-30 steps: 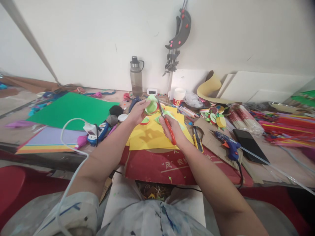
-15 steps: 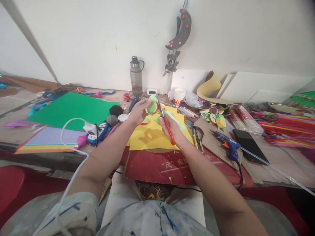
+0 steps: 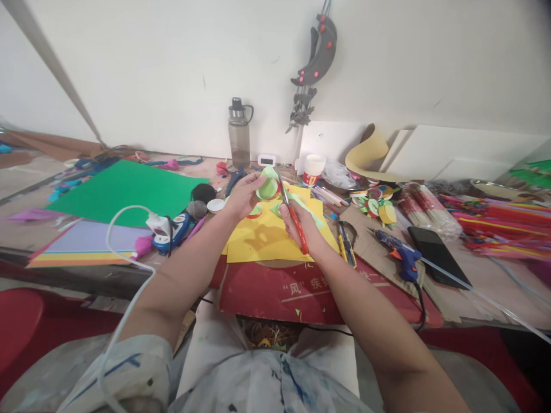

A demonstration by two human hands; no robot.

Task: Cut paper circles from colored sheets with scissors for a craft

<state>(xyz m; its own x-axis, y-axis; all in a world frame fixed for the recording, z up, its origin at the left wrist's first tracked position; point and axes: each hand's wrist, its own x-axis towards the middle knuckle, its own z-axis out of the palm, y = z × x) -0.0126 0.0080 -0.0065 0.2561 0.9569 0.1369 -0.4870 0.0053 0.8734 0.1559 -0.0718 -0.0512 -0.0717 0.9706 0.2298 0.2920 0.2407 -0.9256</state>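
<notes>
My left hand (image 3: 244, 195) pinches a light green round piece with a red rim (image 3: 268, 188), held up over the yellow sheets (image 3: 258, 250). Red-handled scissors (image 3: 297, 223) are gripped in my right hand (image 3: 303, 222), their blades pointing up beside the right edge of the round piece. Whether the blades touch it I cannot tell. Beneath my hands, a second green piece with a red rim (image 3: 255, 212) lies on the yellow paper. Light green paper (image 3: 316, 215) shows behind my right hand.
A red cardboard sheet (image 3: 258, 292) lies under the yellow paper. To the right are a box cutter (image 3: 345, 241), a blue glue gun (image 3: 402, 252) and a black phone (image 3: 437, 255). Green sheet (image 3: 120, 192) and power strip (image 3: 172, 232) are left; a bottle (image 3: 239, 135) stands behind.
Hardly anything differs. The scissors and the round piece keep nearly the same place against each other, and the whole view has shifted very slightly.
</notes>
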